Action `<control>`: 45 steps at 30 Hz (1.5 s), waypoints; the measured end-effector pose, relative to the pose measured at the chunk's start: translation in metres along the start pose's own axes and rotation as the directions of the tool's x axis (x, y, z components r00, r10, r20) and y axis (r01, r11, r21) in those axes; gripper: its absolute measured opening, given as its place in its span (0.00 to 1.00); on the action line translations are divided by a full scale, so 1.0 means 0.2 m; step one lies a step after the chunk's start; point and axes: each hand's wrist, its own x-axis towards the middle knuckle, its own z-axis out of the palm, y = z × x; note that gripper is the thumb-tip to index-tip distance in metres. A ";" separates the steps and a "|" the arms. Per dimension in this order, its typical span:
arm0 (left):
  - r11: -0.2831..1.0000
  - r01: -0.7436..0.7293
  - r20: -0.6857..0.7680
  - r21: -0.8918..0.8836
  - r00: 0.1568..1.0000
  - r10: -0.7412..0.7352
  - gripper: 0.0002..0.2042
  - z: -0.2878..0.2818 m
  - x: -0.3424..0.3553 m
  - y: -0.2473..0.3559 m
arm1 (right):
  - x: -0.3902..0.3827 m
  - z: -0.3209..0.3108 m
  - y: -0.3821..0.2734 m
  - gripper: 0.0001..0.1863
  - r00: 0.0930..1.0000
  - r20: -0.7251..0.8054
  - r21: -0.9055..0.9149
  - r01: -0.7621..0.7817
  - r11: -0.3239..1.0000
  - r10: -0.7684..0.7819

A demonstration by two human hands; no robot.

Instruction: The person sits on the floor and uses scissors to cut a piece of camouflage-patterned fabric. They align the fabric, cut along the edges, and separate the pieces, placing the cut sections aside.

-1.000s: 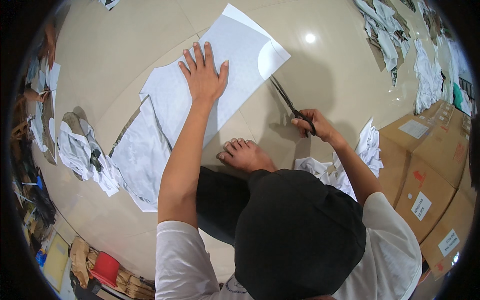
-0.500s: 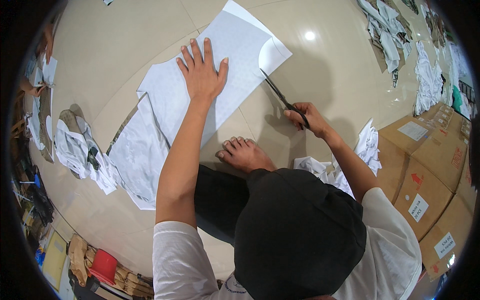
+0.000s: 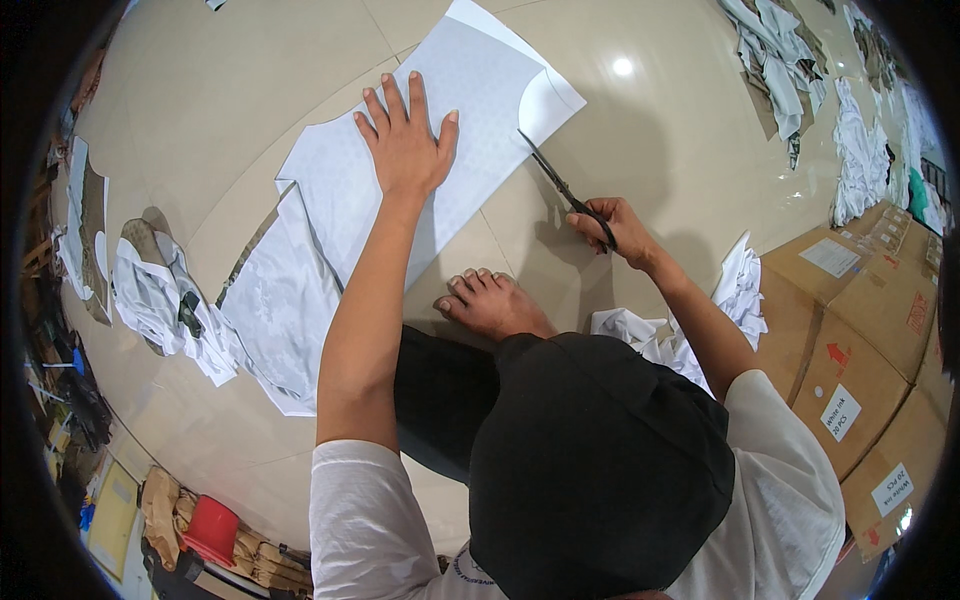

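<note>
The left hand (image 3: pixel 405 140) was flat, fingers spread, pressing down on a pale patterned sheet of white fabric with a paper template on top (image 3: pixel 470 90), spread out on the glossy beige tile floor (image 3: pixel 250 80). The right hand (image 3: pixel 612 228) was gripping a pair of black-handled scissors (image 3: pixel 560 185), blades open right at the sheet's right edge. A bare foot (image 3: pixel 492 303) sat just below the sheet, and brown cardboard boxes (image 3: pixel 860 330) were stacked off to the right.

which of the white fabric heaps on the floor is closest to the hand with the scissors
The crumpled white scraps just right of the right hand with the scissors; the other heaps lie far off at the left and upper right.
</note>
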 end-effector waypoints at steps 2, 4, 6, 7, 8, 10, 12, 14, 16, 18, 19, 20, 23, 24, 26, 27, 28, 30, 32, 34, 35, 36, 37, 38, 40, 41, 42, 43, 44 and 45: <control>1.000 -0.001 -0.003 0.012 1.000 0.001 0.40 0.00 0.00 0.00 | 0.00 0.00 -0.01 0.21 1.000 0.001 -0.014 -0.004 1.000 0.004; 1.000 -0.002 -0.004 0.019 1.000 0.002 0.40 0.00 0.00 -0.01 | -0.01 0.00 -0.02 0.20 1.000 0.006 -0.022 -0.005 1.000 0.005; 1.000 -0.002 -0.003 0.021 1.000 0.003 0.40 0.01 0.00 -0.01 | -0.01 0.00 -0.01 0.20 1.000 0.011 -0.017 -0.003 1.000 0.003; 1.000 -0.002 -0.002 0.023 1.000 0.002 0.40 0.01 0.00 -0.01 | -0.01 0.00 -0.01 0.20 1.000 0.010 -0.014 -0.001 1.000 0.001; 1.000 -0.002 0.000 0.024 1.000 0.002 0.40 0.00 0.00 0.00 | -0.01 0.01 -0.01 0.20 1.000 0.006 -0.009 0.002 1.000 -0.002; 1.000 -0.003 -0.002 0.018 1.000 0.003 0.40 0.00 0.00 0.00 | 0.00 0.01 0.01 0.20 1.000 0.000 -0.003 0.009 1.000 -0.009; 1.000 -0.006 -0.010 0.003 1.000 0.006 0.40 0.01 0.00 0.00 | 0.00 0.02 0.02 0.20 1.000 -0.004 0.001 0.017 1.000 -0.017; 1.000 -0.008 -0.012 -0.002 1.000 0.008 0.40 0.00 0.00 -0.01 | -0.01 0.03 0.02 0.20 1.000 -0.009 0.010 0.025 1.000 -0.025; 1.000 -0.008 -0.011 -0.006 1.000 0.008 0.40 0.00 0.00 -0.01 | -0.01 0.03 0.03 0.20 0.999 -0.004 0.012 0.032 0.999 -0.032; 1.000 -0.005 -0.006 -0.009 1.000 0.005 0.40 -0.01 0.00 -0.01 | -0.01 0.02 0.03 0.20 0.999 0.012 0.006 0.038 0.999 -0.038; 1.000 -0.005 -0.008 -0.012 1.000 0.005 0.40 -0.01 0.00 0.00 | -0.01 0.03 0.04 0.20 0.999 0.005 0.019 0.042 0.999 -0.043; 1.000 -0.006 -0.010 -0.014 1.000 0.006 0.40 -0.01 0.00 0.00 | -0.01 0.04 0.04 0.19 0.999 -0.001 0.032 0.047 0.998 -0.047; 1.000 -0.004 -0.009 -0.021 1.000 0.004 0.40 -0.01 0.00 0.00 | -0.01 0.05 0.06 0.19 0.999 -0.019 0.049 0.041 0.998 -0.040; 1.000 -0.003 -0.007 -0.024 1.000 0.003 0.40 -0.01 0.00 0.00 | -0.01 0.05 0.07 0.18 0.999 -0.025 0.052 0.036 0.998 -0.034; 1.000 0.000 -0.006 -0.022 1.000 0.000 0.40 -0.01 0.00 0.00 | -0.01 0.07 0.07 0.18 0.999 -0.033 0.067 0.035 0.997 -0.032; 1.000 0.001 -0.005 -0.022 1.000 -0.001 0.40 -0.01 0.00 0.00 | -0.02 0.08 0.07 0.18 0.999 -0.037 0.075 0.034 0.997 -0.031; 1.000 0.000 -0.003 -0.014 1.000 0.000 0.40 -0.01 0.00 0.00 | -0.02 0.09 0.07 0.18 0.999 -0.036 0.090 0.039 0.995 -0.036; 1.000 -0.001 0.002 0.002 1.000 0.001 0.40 -0.01 0.00 0.00 | -0.02 0.11 0.09 0.18 0.998 -0.034 0.121 0.049 0.991 -0.045; 1.000 -0.002 0.002 0.009 1.000 0.002 0.40 -0.01 0.00 0.00 | -0.02 0.13 0.10 0.18 0.998 -0.047 0.133 0.045 0.990 -0.039; 1.000 -0.003 0.000 0.010 1.000 0.003 0.40 0.00 0.00 0.00 | -0.02 0.14 0.11 0.18 0.998 -0.055 0.150 0.049 0.988 -0.041; 1.000 -0.003 -0.002 0.006 1.000 0.003 0.40 0.00 0.00 0.00 | -0.02 0.15 0.11 0.18 0.997 -0.056 0.160 0.054 0.986 -0.046; 1.000 -0.003 -0.003 0.003 1.000 0.003 0.40 0.00 0.00 -0.01 | -0.02 0.16 0.11 0.18 0.997 -0.057 0.170 0.060 0.984 -0.051; 1.000 -0.003 -0.003 0.003 1.000 0.003 0.40 0.00 0.00 0.00 | -0.02 0.17 0.12 0.18 0.997 -0.058 0.178 0.061 0.982 -0.051; 1.000 -0.004 -0.002 0.002 1.000 0.004 0.40 0.00 0.00 0.00 | -0.01 0.17 0.13 0.18 0.997 -0.059 0.186 0.061 0.981 -0.051; 1.000 -0.005 -0.002 -0.002 1.000 0.005 0.40 0.00 0.00 0.00 | -0.02 0.18 0.13 0.18 0.997 -0.065 0.191 0.058 0.980 -0.046; 1.000 -0.005 -0.002 -0.006 1.000 0.005 0.40 -0.01 0.00 0.00 | -0.02 0.19 0.12 0.18 0.997 -0.071 0.187 0.054 0.981 -0.041; 1.000 -0.005 -0.002 -0.010 1.000 0.005 0.40 -0.01 0.00 0.00 | -0.02 0.19 0.12 0.18 0.996 -0.077 0.184 0.050 0.982 -0.037; 1.000 -0.004 -0.004 -0.013 1.000 0.004 0.40 -0.01 0.00 0.00 | -0.03 0.20 0.10 0.18 0.997 -0.080 0.181 0.037 0.983 -0.023; 1.000 -0.003 -0.005 -0.016 1.000 0.003 0.40 -0.01 0.00 0.00 | -0.03 0.21 0.07 0.18 0.997 -0.083 0.178 0.024 0.984 -0.010; 1.000 -0.002 -0.007 -0.020 1.000 0.002 0.40 -0.01 0.00 0.00 | -0.04 0.22 0.05 0.18 0.996 -0.086 0.176 0.011 0.984 0.004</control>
